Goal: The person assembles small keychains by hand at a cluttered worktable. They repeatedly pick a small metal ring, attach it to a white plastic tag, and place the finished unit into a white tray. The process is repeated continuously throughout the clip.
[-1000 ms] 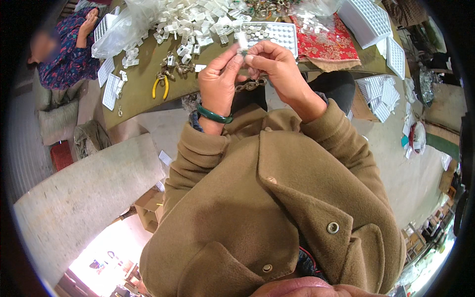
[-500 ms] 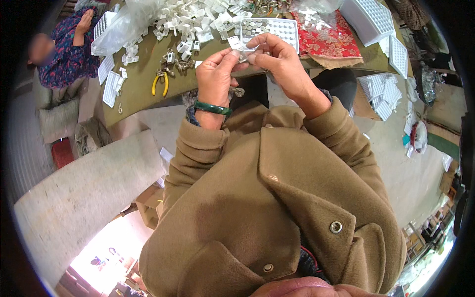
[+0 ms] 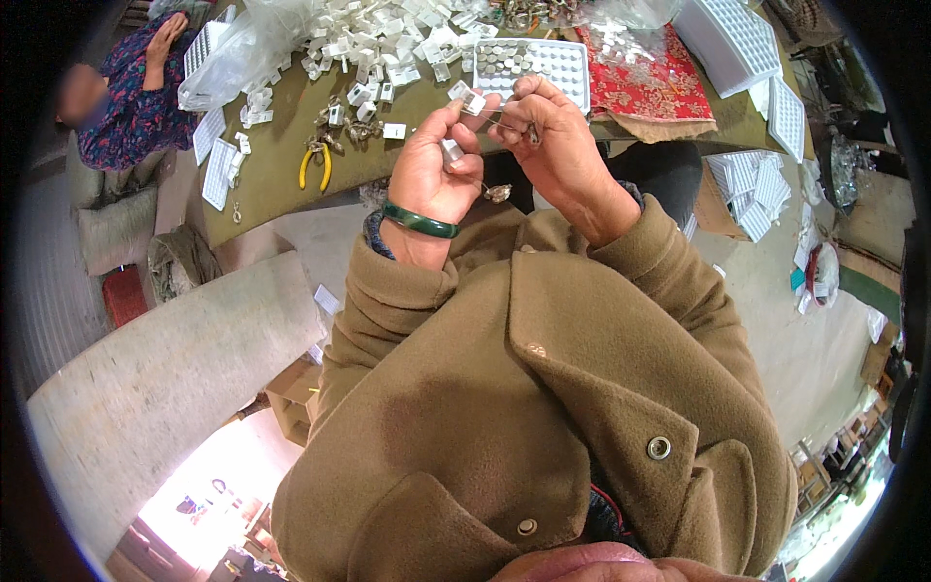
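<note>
My left hand [image 3: 433, 177] pinches a small white plastic piece [image 3: 472, 100] between thumb and fingertips. Another small white piece [image 3: 451, 149] is tucked against its curled fingers. Close beside it, my right hand [image 3: 567, 155] has its fingers closed on a thin wire [image 3: 495, 118] that runs toward the held white piece. A small brownish bundle [image 3: 497, 193] hangs below, between the two hands; what it is made of is unclear. Just beyond the right hand lies a white tray [image 3: 574, 81] of round hollows, with several silvery discs [image 3: 499, 56] in it.
A heap of white plastic pieces [image 3: 388, 44] covers the table's far side. Yellow-handled pliers [image 3: 315, 167] lie at left, near small metal parts [image 3: 364, 129]. Red patterned cloth [image 3: 659, 92] and stacked trays [image 3: 727, 44] are at right. Another person [image 3: 136, 107] sits at far left.
My hands have moved slightly apart from their close pinch. My left hand has turned, showing the white piece in its fingertips, and the wire now shows between the hands.
</note>
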A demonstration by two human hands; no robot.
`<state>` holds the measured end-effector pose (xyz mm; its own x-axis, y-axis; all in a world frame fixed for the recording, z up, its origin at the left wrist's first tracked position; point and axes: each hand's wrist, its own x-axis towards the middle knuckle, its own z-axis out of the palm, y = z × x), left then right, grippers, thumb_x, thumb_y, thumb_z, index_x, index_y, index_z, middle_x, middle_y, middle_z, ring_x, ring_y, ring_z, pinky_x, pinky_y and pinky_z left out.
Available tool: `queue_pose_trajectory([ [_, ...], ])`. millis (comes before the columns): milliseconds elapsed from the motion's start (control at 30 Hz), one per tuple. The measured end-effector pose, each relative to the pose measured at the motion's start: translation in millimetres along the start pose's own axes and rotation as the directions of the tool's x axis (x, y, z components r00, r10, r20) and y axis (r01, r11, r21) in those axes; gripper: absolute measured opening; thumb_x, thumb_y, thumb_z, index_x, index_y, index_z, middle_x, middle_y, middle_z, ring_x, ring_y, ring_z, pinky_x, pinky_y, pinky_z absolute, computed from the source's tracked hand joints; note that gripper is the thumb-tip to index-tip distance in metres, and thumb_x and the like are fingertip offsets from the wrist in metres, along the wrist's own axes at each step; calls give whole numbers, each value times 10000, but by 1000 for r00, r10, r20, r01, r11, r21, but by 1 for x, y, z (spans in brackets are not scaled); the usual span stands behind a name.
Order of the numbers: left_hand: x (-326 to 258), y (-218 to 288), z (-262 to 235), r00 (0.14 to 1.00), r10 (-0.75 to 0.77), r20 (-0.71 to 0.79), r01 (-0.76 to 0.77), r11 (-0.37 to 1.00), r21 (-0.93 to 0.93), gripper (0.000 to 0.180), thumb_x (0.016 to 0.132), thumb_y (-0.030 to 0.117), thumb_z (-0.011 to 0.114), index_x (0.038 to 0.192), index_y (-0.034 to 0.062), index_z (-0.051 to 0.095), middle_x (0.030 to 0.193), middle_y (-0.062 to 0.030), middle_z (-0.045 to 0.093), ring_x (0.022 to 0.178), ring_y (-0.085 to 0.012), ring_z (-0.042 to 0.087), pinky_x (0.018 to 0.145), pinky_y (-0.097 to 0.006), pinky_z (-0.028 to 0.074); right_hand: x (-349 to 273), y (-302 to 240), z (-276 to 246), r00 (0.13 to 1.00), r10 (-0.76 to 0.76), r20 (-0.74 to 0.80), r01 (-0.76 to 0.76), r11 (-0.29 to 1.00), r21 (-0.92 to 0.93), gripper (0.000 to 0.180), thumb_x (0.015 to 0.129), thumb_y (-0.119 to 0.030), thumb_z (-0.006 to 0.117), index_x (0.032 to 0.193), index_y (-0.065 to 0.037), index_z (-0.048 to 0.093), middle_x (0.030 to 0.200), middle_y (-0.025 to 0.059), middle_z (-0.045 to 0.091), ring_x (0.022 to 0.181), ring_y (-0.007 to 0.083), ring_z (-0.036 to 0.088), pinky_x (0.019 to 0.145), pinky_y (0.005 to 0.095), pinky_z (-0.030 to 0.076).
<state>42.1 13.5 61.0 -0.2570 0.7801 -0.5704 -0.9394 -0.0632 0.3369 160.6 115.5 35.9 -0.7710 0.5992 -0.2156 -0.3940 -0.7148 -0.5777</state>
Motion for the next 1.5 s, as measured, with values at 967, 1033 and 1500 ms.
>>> queue_pose_trajectory([
  [967, 21, -23, -9, 997, -19, 69, -23, 828, 560, 223, 946, 97, 561, 1147, 29, 631, 1057, -66, 696, 881, -83, 669, 633, -167, 538, 34, -40, -40, 847, -349, 401, 251, -402, -881, 117, 835, -127, 628, 936, -67, 628, 868, 148, 623, 779, 385, 628, 662, 471, 511],
  [1033, 22, -21, -10, 997, -10, 72, -32, 828, 559, 226, 952, 100, 558, 1155, 24, 624, 1076, -76, 695, 900, -91, 674, 649, -169, 547, 34, -42, -40, 851, -333, 407, 258, -410, -875, 126, 836, -126, 627, 948, -68, 622, 870, 149, 624, 782, 386, 629, 663, 473, 511],
  [1500, 26, -12, -9, 995, 55, 85, -87, 897, 434, 205, 971, 90, 537, 1130, -23, 598, 1149, -150, 666, 1011, -163, 676, 708, -188, 580, 46, -41, -42, 841, -274, 466, 313, -456, -833, 159, 827, -98, 646, 974, -73, 698, 872, 137, 643, 791, 347, 643, 665, 434, 518],
])
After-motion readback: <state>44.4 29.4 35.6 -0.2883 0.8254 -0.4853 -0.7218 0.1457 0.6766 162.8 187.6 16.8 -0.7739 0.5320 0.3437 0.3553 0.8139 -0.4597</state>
